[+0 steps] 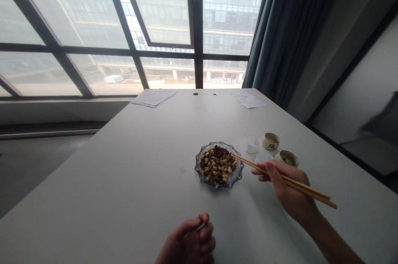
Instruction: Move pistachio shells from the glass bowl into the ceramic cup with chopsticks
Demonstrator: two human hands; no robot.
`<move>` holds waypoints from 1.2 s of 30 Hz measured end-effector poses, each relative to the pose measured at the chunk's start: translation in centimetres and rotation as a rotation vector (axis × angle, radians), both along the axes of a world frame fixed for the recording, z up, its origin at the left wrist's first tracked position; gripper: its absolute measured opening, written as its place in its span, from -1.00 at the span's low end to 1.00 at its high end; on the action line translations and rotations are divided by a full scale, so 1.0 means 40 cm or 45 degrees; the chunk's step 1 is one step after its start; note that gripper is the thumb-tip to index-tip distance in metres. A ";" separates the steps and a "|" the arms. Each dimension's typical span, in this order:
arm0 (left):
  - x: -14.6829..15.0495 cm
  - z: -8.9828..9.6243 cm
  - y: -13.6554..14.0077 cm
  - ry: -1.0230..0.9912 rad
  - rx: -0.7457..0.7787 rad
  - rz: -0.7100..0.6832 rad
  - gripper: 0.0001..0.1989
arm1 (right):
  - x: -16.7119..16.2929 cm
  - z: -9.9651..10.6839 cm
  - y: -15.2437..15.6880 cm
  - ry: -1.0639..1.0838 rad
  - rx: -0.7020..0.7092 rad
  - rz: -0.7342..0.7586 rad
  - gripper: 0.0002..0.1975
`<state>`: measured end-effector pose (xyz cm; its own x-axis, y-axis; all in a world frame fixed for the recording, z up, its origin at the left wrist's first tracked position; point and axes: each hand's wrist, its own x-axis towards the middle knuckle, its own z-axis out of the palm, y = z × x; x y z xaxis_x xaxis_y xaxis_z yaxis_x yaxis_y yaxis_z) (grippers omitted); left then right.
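My right hand (286, 185) grips a pair of wooden chopsticks (306, 189). Their tips reach the right rim of a scalloped glass dish (236, 179), beside the dark pieces; I cannot tell whether anything is pinched between them. Pale-shelled nuts that look like pistachios (214, 166) fill most of the dish, with a heap of small dark brown pieces (221, 151) at its back. My left hand (194, 241) hovers near the table's front edge, fingers curled and thumb against the index finger, with nothing visible in it.
Beyond my right hand stand two small ceramic cups, one marked (270, 141) and one partly covered (287, 158), plus two clear plastic containers, a rear one (252, 144) and a front one (263, 157). Papers lie at the white table's (124, 173) far left (154, 98) and far right (248, 100).
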<state>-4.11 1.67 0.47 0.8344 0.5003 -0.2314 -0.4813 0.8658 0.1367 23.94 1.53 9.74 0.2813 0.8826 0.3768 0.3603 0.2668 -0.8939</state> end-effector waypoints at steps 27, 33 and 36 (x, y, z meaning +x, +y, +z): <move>0.004 0.010 -0.004 0.047 -0.014 0.051 -0.82 | -0.051 -0.091 0.089 0.176 -0.315 0.076 -0.51; 0.003 0.009 -0.001 0.066 -0.007 0.027 -0.80 | -0.070 -0.084 0.081 0.226 -0.308 0.069 -0.51; 0.003 0.010 -0.001 0.063 -0.005 0.012 -0.81 | -0.078 -0.074 0.072 0.192 -0.313 0.039 -0.52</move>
<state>-4.00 1.64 0.88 0.8170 0.5071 -0.2744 -0.4822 0.8618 0.1570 20.83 4.42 6.77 0.2899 0.9511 0.1065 0.2133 0.0442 -0.9760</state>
